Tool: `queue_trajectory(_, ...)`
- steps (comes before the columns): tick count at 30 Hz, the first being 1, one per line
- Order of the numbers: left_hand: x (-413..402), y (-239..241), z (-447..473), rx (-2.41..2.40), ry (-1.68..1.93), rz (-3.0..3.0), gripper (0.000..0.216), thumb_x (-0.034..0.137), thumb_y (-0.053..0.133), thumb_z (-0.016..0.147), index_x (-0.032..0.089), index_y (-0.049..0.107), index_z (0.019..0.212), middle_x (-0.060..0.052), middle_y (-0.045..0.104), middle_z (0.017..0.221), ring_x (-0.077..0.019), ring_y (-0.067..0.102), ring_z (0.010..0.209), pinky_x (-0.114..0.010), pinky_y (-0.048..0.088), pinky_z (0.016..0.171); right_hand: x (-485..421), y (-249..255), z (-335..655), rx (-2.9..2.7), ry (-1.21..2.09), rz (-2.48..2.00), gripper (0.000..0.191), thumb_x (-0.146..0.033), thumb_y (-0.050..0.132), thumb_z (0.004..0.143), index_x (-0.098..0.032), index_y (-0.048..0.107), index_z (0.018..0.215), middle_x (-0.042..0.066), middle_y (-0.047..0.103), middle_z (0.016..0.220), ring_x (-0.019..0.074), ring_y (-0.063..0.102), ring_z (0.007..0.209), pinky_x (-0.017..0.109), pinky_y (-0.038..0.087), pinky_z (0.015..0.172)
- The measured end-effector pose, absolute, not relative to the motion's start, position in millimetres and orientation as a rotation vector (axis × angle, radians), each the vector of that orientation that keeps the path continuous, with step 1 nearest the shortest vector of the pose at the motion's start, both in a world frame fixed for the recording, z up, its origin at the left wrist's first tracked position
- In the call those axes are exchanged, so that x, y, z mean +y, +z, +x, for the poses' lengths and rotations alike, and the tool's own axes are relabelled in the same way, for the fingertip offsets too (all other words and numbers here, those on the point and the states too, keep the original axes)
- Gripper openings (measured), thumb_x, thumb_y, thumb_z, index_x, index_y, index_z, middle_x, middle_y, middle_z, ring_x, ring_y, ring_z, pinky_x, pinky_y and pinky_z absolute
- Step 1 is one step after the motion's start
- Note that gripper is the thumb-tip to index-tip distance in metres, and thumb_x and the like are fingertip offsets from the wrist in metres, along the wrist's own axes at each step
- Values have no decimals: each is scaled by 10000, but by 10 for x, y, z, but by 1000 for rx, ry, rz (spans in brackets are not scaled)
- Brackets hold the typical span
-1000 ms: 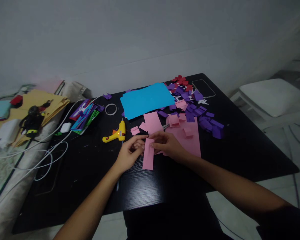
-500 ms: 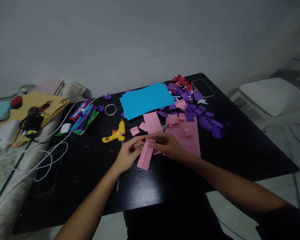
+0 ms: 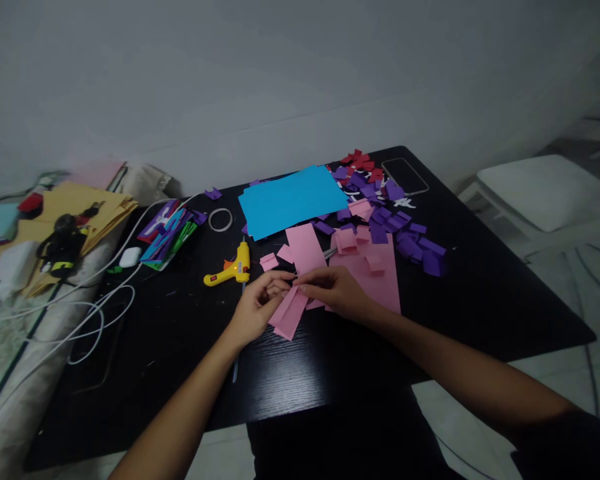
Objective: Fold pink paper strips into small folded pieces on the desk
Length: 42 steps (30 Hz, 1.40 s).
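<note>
A folded strip of pink paper (image 3: 291,313) is held between my two hands above the front of the black table. My left hand (image 3: 258,303) is closed on its left side, fingers curled and partly hidden. With thumb and fingers, my right hand (image 3: 337,290) pinches the strip's upper end. The strip's two layers spread apart toward the lower end. Just beyond my hands lies a flat pink paper piece (image 3: 305,248). Scissors (image 3: 330,253) poke out from beside it, mostly covered. A larger pink sheet (image 3: 387,287) with small folded pink pieces (image 3: 347,241) on it lies by my right hand.
A yellow glue gun (image 3: 235,267) lies left of my hands, near a tape roll (image 3: 221,219). Blue sheets (image 3: 295,200) lie at the back. Folded purple pieces (image 3: 409,247) and red scraps (image 3: 359,160) are scattered right. White cables (image 3: 100,313) loop across the left side.
The pink strip's layers have parted, with one flap now swung out to the left. My right hand's fingers have shifted slightly at its upper end.
</note>
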<state>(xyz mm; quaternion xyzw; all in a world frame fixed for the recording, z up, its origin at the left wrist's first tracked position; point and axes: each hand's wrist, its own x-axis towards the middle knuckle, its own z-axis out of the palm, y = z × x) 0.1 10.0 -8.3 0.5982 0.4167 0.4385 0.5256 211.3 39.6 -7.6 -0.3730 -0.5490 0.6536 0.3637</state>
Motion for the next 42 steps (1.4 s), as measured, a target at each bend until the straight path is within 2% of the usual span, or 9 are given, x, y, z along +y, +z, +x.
queue_trajectory(6, 83, -39, -7, 1071, 1127, 1618, 159, 249, 686, 944, 176, 713, 1083, -55, 690, 927, -136, 640, 754, -244, 525, 680, 433, -79, 2122, -1362, 1757, -890, 192, -334, 857, 750, -193, 815, 873, 45, 807, 883, 181, 748, 815, 308, 596, 764)
queue_trajectory(12, 45, 24, 18, 1095, 1131, 1935, 45, 168, 681, 936, 186, 715, 959, -46, 667, 945, -122, 604, 723, -254, 521, 667, 463, -80, 2136, -1383, 1721, -886, 187, -311, 866, 735, -200, 815, 876, 39, 806, 878, 178, 749, 815, 322, 605, 814)
queue_trajectory(19, 52, 5, 27, 1111, 1116, 1991, 106, 168, 682, 948, 194, 733, 1038, -46, 676, 949, -126, 623, 742, -262, 536, 678, 452, -98, 2140, -1365, 1743, -878, 172, -298, 868, 745, -214, 822, 889, 38, 807, 875, 176, 750, 795, 314, 614, 758)
queue_trajectory(30, 53, -5, 29, 1115, 1231, 2075, 26, 179, 728, 920, 189, 752, 917, -42, 693, 854, -132, 634, 698, -250, 524, 607, 468, -65, 2170, -1332, 1889, -814, 209, -316, 883, 738, -211, 830, 910, 32, 808, 872, 162, 749, 793, 288, 612, 747)
queue_trajectory(35, 56, -9, 20, 1131, 1205, 2057, 66, 215, 733, 921, 192, 740, 859, -55, 713, 872, -150, 664, 738, -257, 529, 611, 477, -55, 2174, -1378, 1908, -829, 266, -372, 895, 722, -190, 831, 905, 37, 812, 867, 168, 749, 785, 289, 616, 747)
queue_trajectory(40, 42, -7, 21, 1094, 1158, 2051, 59, 168, 724, 915, 188, 713, 861, -37, 701, 852, -133, 636, 721, -249, 524, 623, 477, -21, 2173, -1378, 1873, -843, 263, -358, 901, 717, -189, 804, 893, 27, 799, 837, 160, 746, 761, 268, 615, 701)
queue_trajectory(42, 33, -3, 22, 1066, 1143, 2011, 52, 160, 745, 900, 188, 709, 925, -23, 692, 839, -125, 621, 703, -245, 530, 629, 478, -20, 2176, -1373, 1875, -855, 268, -340, 906, 711, -200, 795, 912, 29, 802, 858, 166, 754, 788, 268, 618, 698)
